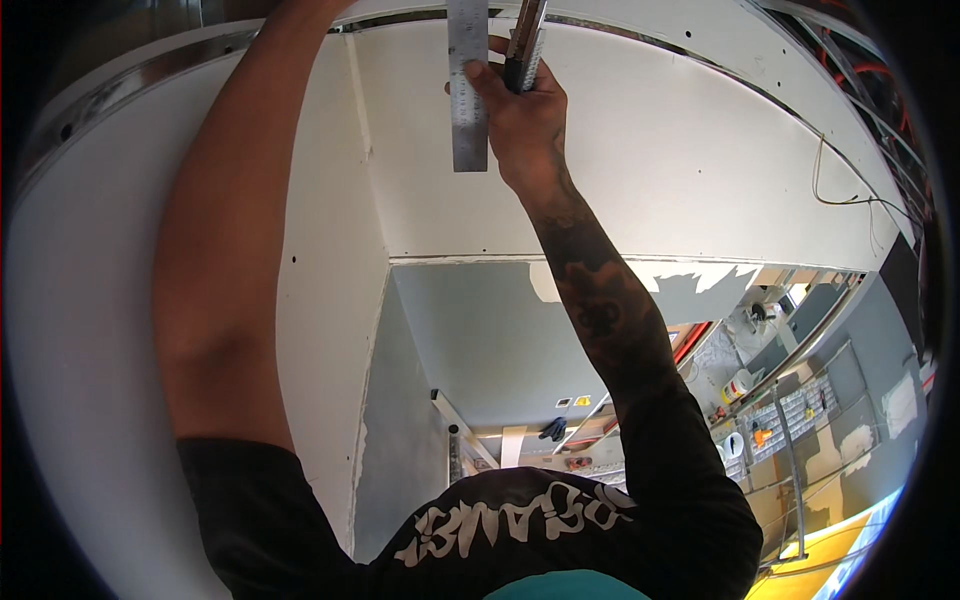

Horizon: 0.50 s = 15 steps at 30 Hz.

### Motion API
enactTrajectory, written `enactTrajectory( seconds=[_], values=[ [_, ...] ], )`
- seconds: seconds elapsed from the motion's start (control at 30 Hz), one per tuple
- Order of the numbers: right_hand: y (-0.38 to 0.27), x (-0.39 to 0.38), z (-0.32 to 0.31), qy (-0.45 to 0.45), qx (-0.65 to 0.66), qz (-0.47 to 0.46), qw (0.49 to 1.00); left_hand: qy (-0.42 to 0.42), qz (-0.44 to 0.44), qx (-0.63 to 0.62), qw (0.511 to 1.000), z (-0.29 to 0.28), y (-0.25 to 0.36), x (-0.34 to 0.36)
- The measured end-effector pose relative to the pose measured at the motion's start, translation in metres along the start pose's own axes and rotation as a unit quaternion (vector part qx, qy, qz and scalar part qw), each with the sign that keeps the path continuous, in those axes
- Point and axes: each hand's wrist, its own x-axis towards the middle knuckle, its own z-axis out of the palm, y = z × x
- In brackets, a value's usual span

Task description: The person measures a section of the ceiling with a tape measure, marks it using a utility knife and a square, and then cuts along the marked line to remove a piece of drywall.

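My right hand [525, 115] is raised at top centre, its fingers wrapped round a flat steel ruler [468, 135] and a narrow metal tool with a black section [521, 55], both upright in the picture and cut off by the top edge. Behind them is white drywall board [660, 140] with a few screw holes and a pale seam. My left forearm [225, 230] reaches up along the left side past the board's edge; the hand itself is beyond the top of the picture.
A curved metal strip [180, 45] runs along the top. Wires and red tubing [870, 90] hang at upper right. Below are grey walls [460, 340], a yellow-and-white bucket [737, 385], metal framing [790, 470] and, at lower right, a yellow surface [820, 550].
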Motion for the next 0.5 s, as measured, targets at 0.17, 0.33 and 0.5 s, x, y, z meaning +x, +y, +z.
enactTrajectory(
  seconds=[0.17,0.33,0.5],
  values=[
    [0.003,0.002,-0.002,0.007,-0.029,0.018,0.999,-0.017,0.000,0.012,1.000,-0.005,0.005,-0.003],
    [0.002,0.003,-0.004,0.005,-0.081,0.012,0.997,-0.137,-0.087,0.138,0.977,-0.022,0.035,-0.016],
    [0.001,0.003,-0.002,0.021,-0.065,0.021,0.997,-0.278,-0.088,0.223,0.930,-0.048,0.058,-0.007]
  ],
)
